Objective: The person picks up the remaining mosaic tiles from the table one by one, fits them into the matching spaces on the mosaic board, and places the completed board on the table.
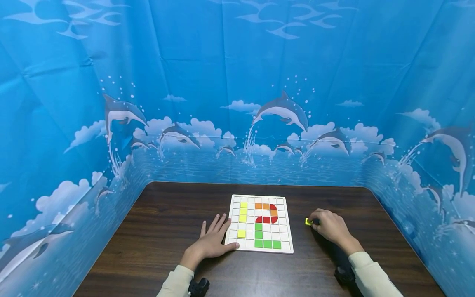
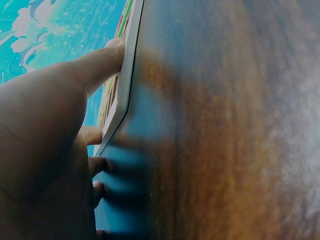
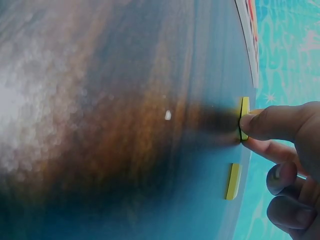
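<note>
A white grid board (image 1: 246, 245) lies on the dark table with yellow, orange, red and green tiles set in its squares. At its left edge my left hand (image 1: 212, 243) rests with fingers spread and straight, the thumb on the front left corner. In the left wrist view, the thumb (image 2: 107, 57) lies along the board's side. To the right of the board, my right hand (image 1: 332, 226) pinches a yellow tile (image 3: 244, 107) between thumb and index finger, low at the tabletop. A second yellow tile (image 3: 233, 181) lies beside it, under the curled other fingers.
Around the table stands a blue curtain (image 1: 230, 82) printed with dolphins and clouds, meeting its far and side edges. Dark wood tabletop (image 1: 159, 222) extends on both sides of the board. Each wrist wears a black camera (image 1: 199, 286).
</note>
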`<state>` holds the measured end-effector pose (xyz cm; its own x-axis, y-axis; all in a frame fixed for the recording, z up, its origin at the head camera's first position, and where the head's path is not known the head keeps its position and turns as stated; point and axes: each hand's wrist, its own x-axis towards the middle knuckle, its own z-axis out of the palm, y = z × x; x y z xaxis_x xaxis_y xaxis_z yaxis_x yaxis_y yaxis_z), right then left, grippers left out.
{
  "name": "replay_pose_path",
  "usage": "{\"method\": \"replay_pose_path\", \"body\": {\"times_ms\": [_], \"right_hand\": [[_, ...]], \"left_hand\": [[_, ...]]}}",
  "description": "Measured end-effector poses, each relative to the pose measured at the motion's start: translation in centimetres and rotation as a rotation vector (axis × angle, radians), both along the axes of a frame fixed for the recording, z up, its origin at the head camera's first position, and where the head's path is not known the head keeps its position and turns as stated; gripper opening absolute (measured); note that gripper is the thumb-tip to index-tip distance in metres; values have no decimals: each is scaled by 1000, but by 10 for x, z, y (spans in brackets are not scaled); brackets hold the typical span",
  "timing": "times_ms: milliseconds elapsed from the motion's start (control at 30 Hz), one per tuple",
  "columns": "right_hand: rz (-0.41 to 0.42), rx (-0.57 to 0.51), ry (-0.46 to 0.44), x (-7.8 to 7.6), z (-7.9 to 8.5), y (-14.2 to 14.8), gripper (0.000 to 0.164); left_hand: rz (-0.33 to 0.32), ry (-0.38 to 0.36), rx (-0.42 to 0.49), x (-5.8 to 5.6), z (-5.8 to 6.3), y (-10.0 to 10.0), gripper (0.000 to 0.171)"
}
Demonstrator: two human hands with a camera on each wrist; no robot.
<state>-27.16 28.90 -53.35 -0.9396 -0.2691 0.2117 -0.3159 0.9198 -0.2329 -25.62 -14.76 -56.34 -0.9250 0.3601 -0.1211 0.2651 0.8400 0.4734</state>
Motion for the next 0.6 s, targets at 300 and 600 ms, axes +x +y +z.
{"method": "replay_pose_path", "body": {"times_ms": [300,600], "right_hand": [[-8,-16,17,-1,0,-3,12],[-14,-33,30,1,6,-10,8]], "left_hand": [[1,0,3,1,2,0,100],[3,3,-4,1,1,0,100]]}}
